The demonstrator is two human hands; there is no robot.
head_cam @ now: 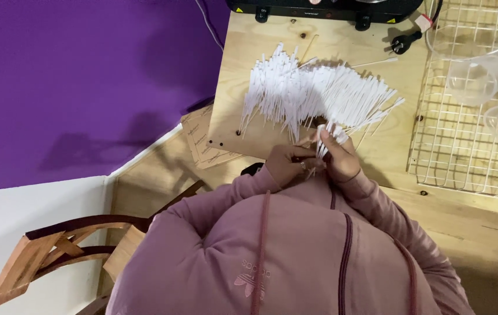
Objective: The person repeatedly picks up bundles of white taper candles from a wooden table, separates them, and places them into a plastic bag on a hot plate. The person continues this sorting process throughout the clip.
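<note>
Your right hand (339,156) pinches a small bunch of white sticks (326,139) | your left hand (287,163) curls shut beside it, touching | big pile of sticks (313,90) lies just above, mid-frame, sticks pointing up-down.

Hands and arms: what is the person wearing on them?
Both arms are in long, loose sleeves of a dusty mauve hoodie with darker cords down the front. The left hand and right hand are bare, without gloves; a small ring shows on a left finger.
</note>
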